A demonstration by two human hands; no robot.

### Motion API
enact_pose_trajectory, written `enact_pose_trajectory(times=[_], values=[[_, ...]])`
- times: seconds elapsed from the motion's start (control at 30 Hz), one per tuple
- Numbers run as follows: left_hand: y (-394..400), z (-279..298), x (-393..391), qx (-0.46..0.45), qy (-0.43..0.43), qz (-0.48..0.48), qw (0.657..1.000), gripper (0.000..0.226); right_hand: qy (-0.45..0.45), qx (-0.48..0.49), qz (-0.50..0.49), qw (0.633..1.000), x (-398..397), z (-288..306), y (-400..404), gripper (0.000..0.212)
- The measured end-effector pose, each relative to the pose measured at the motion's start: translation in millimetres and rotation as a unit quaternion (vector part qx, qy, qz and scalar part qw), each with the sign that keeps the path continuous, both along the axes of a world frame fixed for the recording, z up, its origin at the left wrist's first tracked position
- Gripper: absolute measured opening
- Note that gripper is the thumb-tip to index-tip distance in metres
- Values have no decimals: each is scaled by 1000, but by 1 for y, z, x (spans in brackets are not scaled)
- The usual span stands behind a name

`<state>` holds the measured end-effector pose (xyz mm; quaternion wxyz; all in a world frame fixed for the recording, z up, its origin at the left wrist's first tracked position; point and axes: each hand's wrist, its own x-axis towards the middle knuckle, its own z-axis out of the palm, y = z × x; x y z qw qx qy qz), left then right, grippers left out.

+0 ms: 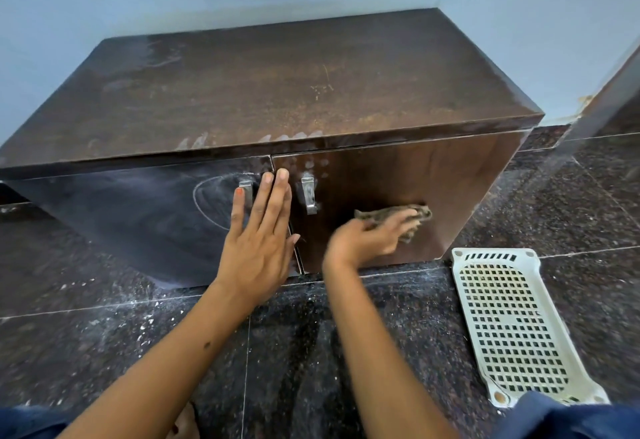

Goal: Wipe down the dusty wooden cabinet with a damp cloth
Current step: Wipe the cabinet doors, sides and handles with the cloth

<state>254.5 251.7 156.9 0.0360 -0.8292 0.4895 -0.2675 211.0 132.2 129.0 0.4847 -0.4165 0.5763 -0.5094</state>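
Observation:
A low dark wooden cabinet [277, 92] stands against a pale blue wall, its top streaked with dust. It has two front doors, each with a metal handle. My left hand [258, 230] lies flat and open on the seam between the doors, covering part of the left handle [245, 185]. My right hand [374, 234], blurred, presses a brownish patterned cloth [412, 213] against the right door [415, 178], to the right of the right handle [309, 196]. The left door [138, 216] shows a greyish dust film with a curved streak.
A white perforated plastic tray [509, 320] lies on the dark speckled stone floor [104, 300] just right of the cabinet's lower corner. White specks dot the floor in front. A wall corner [595, 106] juts in at right. My blue-clad knees show at the bottom edge.

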Motion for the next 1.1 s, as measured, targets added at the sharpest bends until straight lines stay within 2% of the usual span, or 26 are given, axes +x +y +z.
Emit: enact_pose_trajectory(times=[0.1, 0.2, 0.27, 0.3, 0.37, 0.47, 0.53, 0.63, 0.77, 0.87, 1.0, 1.1], values=[[6, 2, 8, 16, -25, -14, 999, 66, 26, -155, 93, 983, 8, 8, 48, 80], [8, 4, 10, 21, -38, -20, 999, 64, 126, -271, 193, 935, -3, -22, 61, 75], [8, 5, 9, 20, -30, -23, 999, 63, 197, -313, 219, 903, -15, -42, 50, 85], [9, 6, 9, 19, -27, -24, 999, 63, 228, -326, 221, 890, -20, -46, 44, 90], [13, 8, 10, 22, -24, -24, 999, 63, 244, -323, 217, 888, -26, -48, 37, 94], [21, 12, 12, 19, -16, -21, 999, 62, 216, -318, 188, 904, -23, -33, 42, 92], [27, 11, 12, 13, -6, -16, 1000, 62, 197, -347, 169, 901, -16, -19, 45, 85], [34, 10, 13, 12, 3, -9, 1000, 61, 221, -436, 140, 861, -4, 1, 40, 71], [38, 12, 13, -17, 23, -7, 1000, 61, 242, -510, 145, 813, -3, 8, 35, 67], [38, 15, 13, -51, 50, 2, 997, 60, 273, -563, 145, 766, -3, 10, 36, 49], [39, 17, 13, -60, 69, 15, 996, 60, 346, -598, 143, 709, -2, 18, 49, 36], [44, 16, 11, -61, 78, 30, 995, 60, 386, -573, 156, 706, -3, 20, 63, 41]])
